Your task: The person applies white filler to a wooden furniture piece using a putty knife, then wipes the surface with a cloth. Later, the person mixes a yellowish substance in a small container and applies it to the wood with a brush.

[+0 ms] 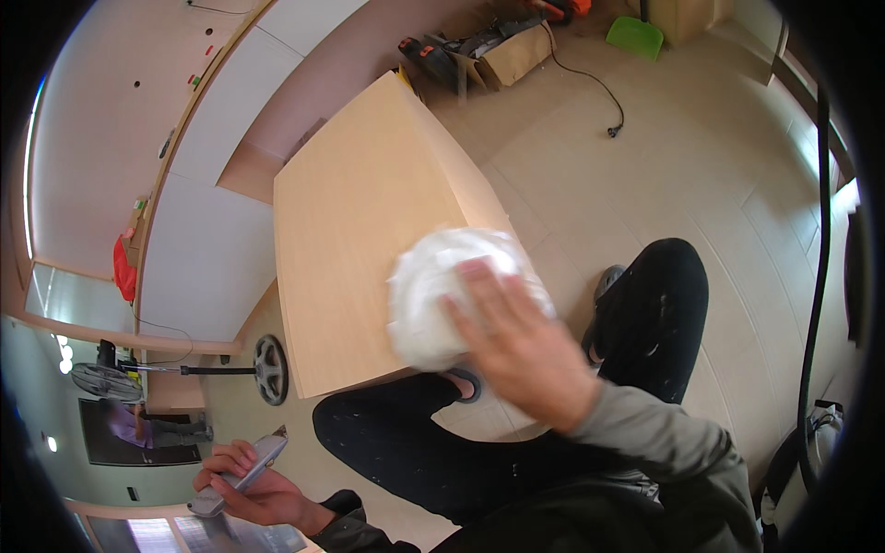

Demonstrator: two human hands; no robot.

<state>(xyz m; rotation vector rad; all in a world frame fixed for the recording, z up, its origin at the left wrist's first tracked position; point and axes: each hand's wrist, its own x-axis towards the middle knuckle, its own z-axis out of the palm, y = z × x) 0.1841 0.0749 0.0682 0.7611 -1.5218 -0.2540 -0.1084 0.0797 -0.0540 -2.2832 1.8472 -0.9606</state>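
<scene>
My right hand (516,346) presses a bunched white cloth (424,300) against the near right part of a light wood-coloured cabinet box (346,212). Its fingers lie over the cloth, and both are smeared by motion. The cloth covers part of the box's near right edge. Off to the lower left, clear of the box, my left hand (253,488) is closed around a grey utility knife (249,472). The knife's blade end points up and to the right, toward the box.
White-fronted cabinets (198,221) line the left side. A pedestal fan (269,369) stands left of the box, with a person (147,429) beyond. At the back are an open cardboard box (516,57), a power cord (613,129) and a green dustpan (636,37). My knees flank the box's near end.
</scene>
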